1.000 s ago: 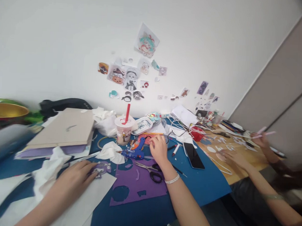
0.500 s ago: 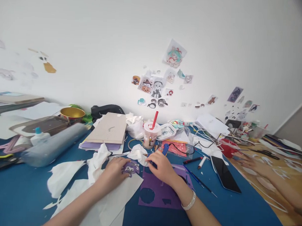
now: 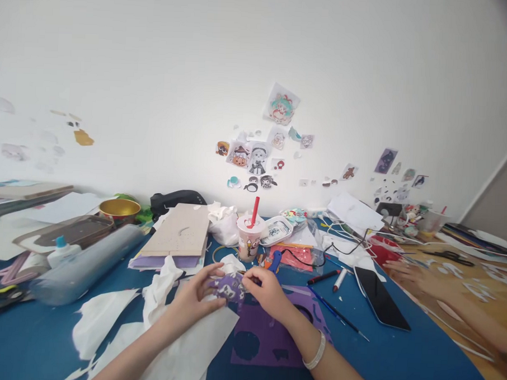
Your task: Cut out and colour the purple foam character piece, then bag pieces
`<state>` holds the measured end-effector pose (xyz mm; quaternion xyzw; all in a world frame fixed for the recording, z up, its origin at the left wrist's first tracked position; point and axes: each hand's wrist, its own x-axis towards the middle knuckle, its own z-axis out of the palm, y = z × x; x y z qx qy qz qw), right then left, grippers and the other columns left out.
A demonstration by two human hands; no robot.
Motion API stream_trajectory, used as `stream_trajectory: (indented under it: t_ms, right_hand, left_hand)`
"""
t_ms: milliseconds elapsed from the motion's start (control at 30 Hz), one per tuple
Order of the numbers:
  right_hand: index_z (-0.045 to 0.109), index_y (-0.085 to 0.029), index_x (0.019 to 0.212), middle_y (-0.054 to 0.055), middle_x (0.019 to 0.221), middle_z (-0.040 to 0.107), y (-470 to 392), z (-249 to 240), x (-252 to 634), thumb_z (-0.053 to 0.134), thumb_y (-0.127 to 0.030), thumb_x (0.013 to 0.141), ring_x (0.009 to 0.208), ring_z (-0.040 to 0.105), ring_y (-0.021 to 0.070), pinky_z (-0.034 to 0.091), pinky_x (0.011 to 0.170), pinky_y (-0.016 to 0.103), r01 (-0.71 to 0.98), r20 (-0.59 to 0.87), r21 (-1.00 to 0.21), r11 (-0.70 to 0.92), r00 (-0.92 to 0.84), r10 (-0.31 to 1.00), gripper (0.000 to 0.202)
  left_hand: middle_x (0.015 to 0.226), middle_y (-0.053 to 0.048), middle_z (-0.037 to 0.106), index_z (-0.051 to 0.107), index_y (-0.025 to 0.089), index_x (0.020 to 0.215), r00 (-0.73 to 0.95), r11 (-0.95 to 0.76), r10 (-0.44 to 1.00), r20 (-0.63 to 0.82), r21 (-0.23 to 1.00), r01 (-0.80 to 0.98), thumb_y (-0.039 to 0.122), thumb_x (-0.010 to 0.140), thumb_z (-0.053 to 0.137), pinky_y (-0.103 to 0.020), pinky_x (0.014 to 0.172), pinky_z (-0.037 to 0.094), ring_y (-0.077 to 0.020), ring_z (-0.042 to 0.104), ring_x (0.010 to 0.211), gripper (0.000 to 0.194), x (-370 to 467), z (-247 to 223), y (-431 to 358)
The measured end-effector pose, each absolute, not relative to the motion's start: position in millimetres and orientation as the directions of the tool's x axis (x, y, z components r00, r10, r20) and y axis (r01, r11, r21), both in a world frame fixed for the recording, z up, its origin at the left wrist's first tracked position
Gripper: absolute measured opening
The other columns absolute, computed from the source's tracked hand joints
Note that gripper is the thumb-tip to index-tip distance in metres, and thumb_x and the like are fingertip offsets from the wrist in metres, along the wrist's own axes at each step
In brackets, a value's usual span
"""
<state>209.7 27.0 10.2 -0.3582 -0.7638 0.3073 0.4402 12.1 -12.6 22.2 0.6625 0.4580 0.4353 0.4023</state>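
Note:
A small purple felt-like cutout (image 3: 231, 287) with a pale and dark pattern is raised a little above the white paper (image 3: 207, 328). My right hand (image 3: 266, 290), wearing a pale bracelet, pinches the cutout at its right edge. Around the left side of the cutout, my left hand (image 3: 198, 295) has its thumb and fingers apart; whether they touch it I cannot tell. Under my right wrist lies a purple sheet (image 3: 256, 324) with shapes cut out of it. Just beyond the hands is a crumpled white tissue (image 3: 233, 263), partly hidden.
A cup with a red straw (image 3: 249, 240) stands behind my hands. Rightward lie a blue-handled tool (image 3: 276, 261), markers, a thin brush (image 3: 352, 323) and a phone-like tablet (image 3: 381, 296). Boards (image 3: 178, 231) and a clear roll (image 3: 90, 264) are leftward. Another person's hand (image 3: 409, 273) is at far right.
The purple cutout has come up off the white paper and moved right, to my right hand. My left fingers have spread. The camera view has tilted slightly upward.

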Motion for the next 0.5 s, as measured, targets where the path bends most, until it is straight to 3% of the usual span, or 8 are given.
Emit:
stream_trajectory:
  t_ms: [67, 133, 233, 300, 400, 500]
  right_hand:
    - [0.058, -0.016, 0.070, -0.002, 0.061, 0.055, 30.7, 12.0, 209.5, 0.047, -0.028, 0.083, 0.058, 0.050, 0.0115, 0.039, 0.055, 0.021, 0.242, 0.454, -0.817, 0.523, -0.289, 0.843, 0.021]
    - [0.057, -0.016, 0.072, -0.002, 0.061, 0.055, 33.0, 15.7, 209.7, 0.046, -0.032, 0.084, 0.057, 0.051, 0.0116, 0.041, 0.054, 0.021, 0.220, 0.456, -0.834, 0.506, -0.240, 0.857, 0.023]
    - [0.058, -0.016, 0.073, 0.001, 0.066, 0.059, 29.8, 26.4, 220.3, 0.045, -0.037, 0.084, 0.063, 0.056, 0.0142, 0.043, 0.059, 0.023, 0.204, 0.468, -0.839, 0.504, -0.200, 0.861, 0.027]
    - [0.060, -0.016, 0.080, 0.004, 0.073, 0.063, 21.9, 34.3, 239.2, 0.043, -0.037, 0.086, 0.069, 0.058, 0.0166, 0.044, 0.064, 0.026, 0.295, 0.483, -0.806, 0.512, -0.172, 0.859, 0.028]
    - [0.062, -0.017, 0.090, 0.006, 0.082, 0.064, 2.6, 37.8, 278.6, 0.049, -0.030, 0.084, 0.078, 0.058, 0.0214, 0.043, 0.072, 0.032, 0.682, 0.417, -0.598, 0.420, -0.182, 0.890, 0.019]
    - [0.064, -0.016, 0.086, 0.009, 0.087, 0.064, -18.4, 27.6, 307.9, 0.057, -0.020, 0.077, 0.086, 0.058, 0.0272, 0.044, 0.074, 0.037, 0.908, 0.189, -0.333, 0.253, -0.199, 0.962, 0.012]
  left_hand:
    - [0.112, -0.009, 0.061, 0.048, 0.020, 0.121, 0.186, -0.088, 0.980, 0.077, 0.995, 0.051, 0.040, 0.069, 0.069, -0.036, 0.089, 0.048, -0.0233, 0.060, 0.101, 0.060, 21.7, 30.6, -12.5]
    - [0.104, -0.009, 0.067, 0.058, 0.016, 0.109, 0.198, 0.005, 0.980, 0.007, 0.998, -0.062, 0.048, 0.068, 0.069, -0.035, 0.089, 0.049, -0.0255, 0.061, 0.100, 0.053, 35.6, 40.0, -13.1]
    - [0.090, -0.008, 0.071, 0.066, 0.014, 0.091, 0.195, 0.004, 0.981, 0.017, 0.994, -0.107, 0.052, 0.064, 0.071, -0.035, 0.083, 0.051, -0.0261, 0.065, 0.090, 0.047, 55.1, 52.8, -10.8]
    - [0.086, -0.007, 0.071, 0.066, 0.014, 0.088, 0.188, -0.015, 0.981, 0.040, 0.991, -0.133, 0.053, 0.065, 0.071, -0.033, 0.081, 0.052, -0.0244, 0.066, 0.085, 0.045, 62.0, 57.8, -6.4]
    - [0.083, -0.007, 0.071, 0.065, 0.014, 0.088, 0.188, -0.020, 0.981, 0.055, 0.982, -0.186, 0.053, 0.067, 0.069, -0.032, 0.078, 0.052, -0.0225, 0.066, 0.081, 0.045, 62.9, 56.7, 1.1]
    - [0.083, -0.008, 0.070, 0.063, 0.014, 0.088, 0.189, 0.003, 0.981, 0.042, 0.973, -0.233, 0.053, 0.068, 0.069, -0.031, 0.075, 0.053, -0.0209, 0.066, 0.077, 0.045, 60.6, 47.7, 5.6]
